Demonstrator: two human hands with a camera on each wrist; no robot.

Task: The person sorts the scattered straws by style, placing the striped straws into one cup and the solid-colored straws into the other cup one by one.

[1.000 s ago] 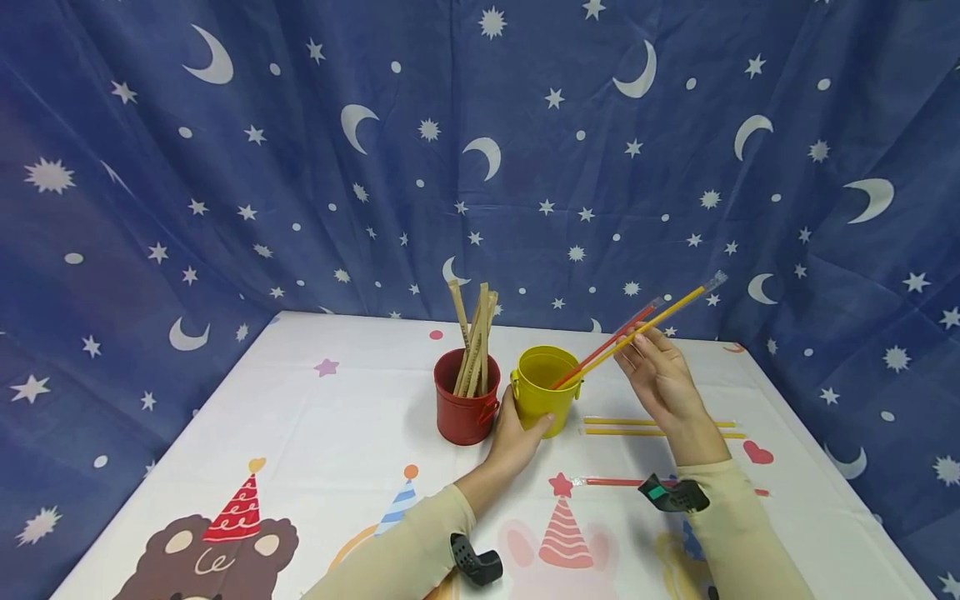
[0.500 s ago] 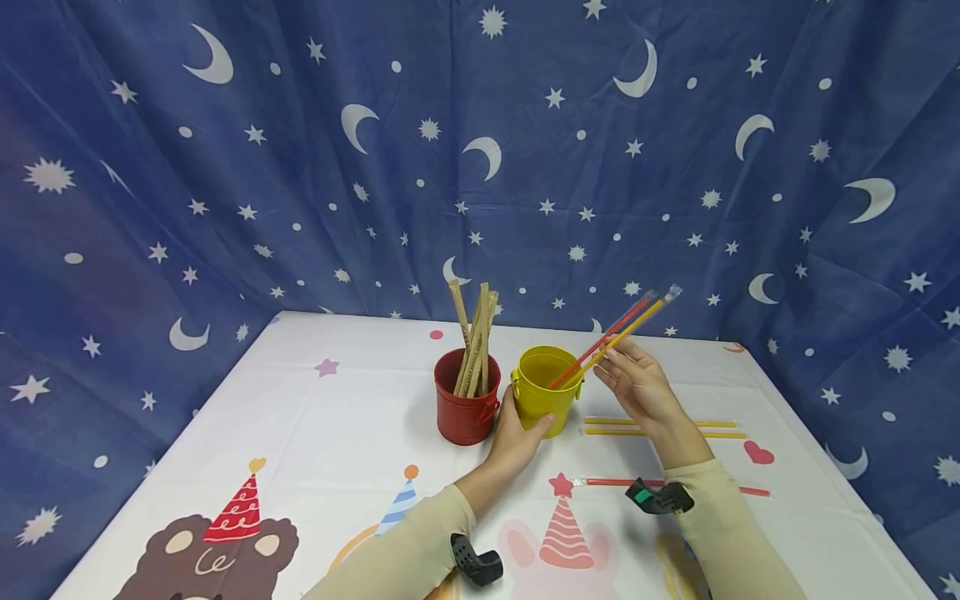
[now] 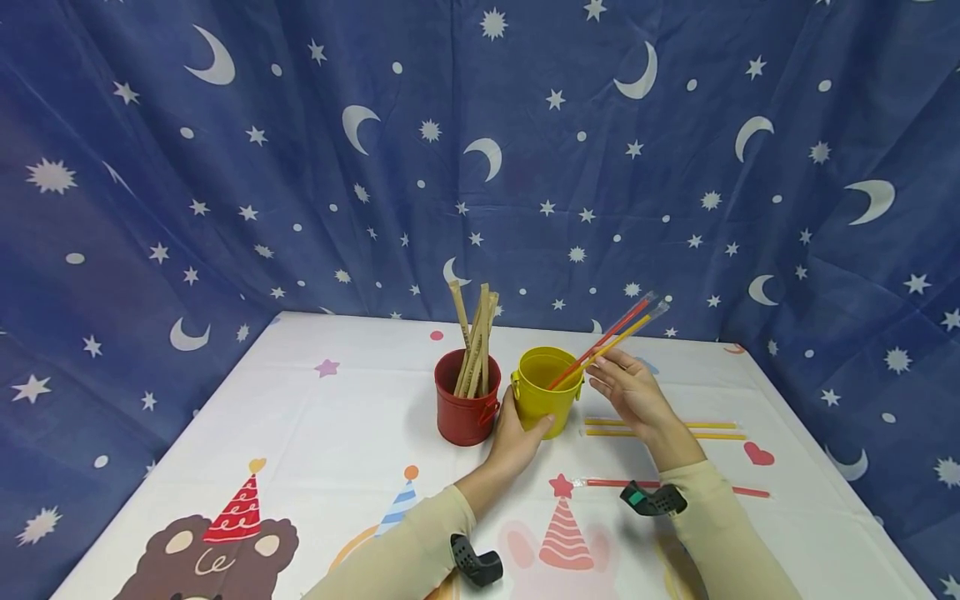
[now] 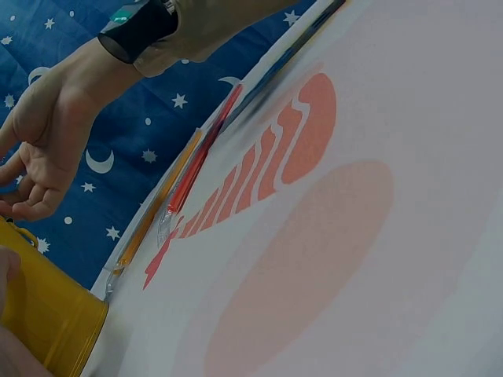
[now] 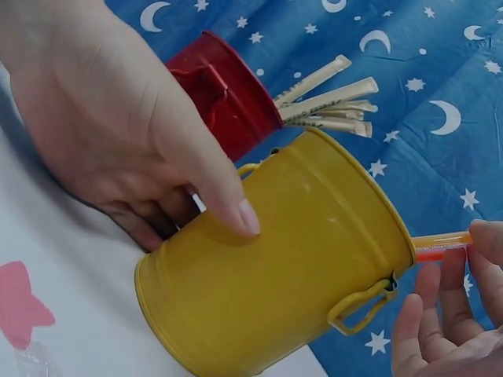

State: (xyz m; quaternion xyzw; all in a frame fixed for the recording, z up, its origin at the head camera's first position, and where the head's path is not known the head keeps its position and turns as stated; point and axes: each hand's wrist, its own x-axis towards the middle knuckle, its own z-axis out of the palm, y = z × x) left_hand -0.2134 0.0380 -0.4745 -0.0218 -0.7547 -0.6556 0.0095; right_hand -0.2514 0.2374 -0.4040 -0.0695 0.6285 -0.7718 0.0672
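Note:
My left hand (image 3: 516, 442) grips the side of a small yellow bucket (image 3: 538, 410) that stands on the table; in the right wrist view the thumb lies along the bucket's wall (image 5: 283, 259). At its right rim, my right hand (image 3: 639, 402) pinches a plastic-wrapped orange straw (image 3: 630, 332) between thumb and fingers. The straw leans into the bucket, its lower end inside. A wrapped red straw (image 3: 621, 322) leans in the bucket beside it, close to the fingers; whether they touch it I cannot tell. The left wrist view catches only part of the bucket (image 4: 59, 314).
Left of the yellow bucket stands a red bucket (image 3: 463, 421) with several paper-wrapped straws (image 3: 474, 350) upright in it. To the right lie two wrapped yellow-orange straws (image 3: 712, 425) and, nearer, a wrapped red straw (image 3: 750, 492). A blue curtain (image 3: 480, 167) hangs behind the table.
My right hand has come left and slightly down toward the bucket, bringing the orange straw lower and steeper into it. The left hand and both buckets have stayed in place.

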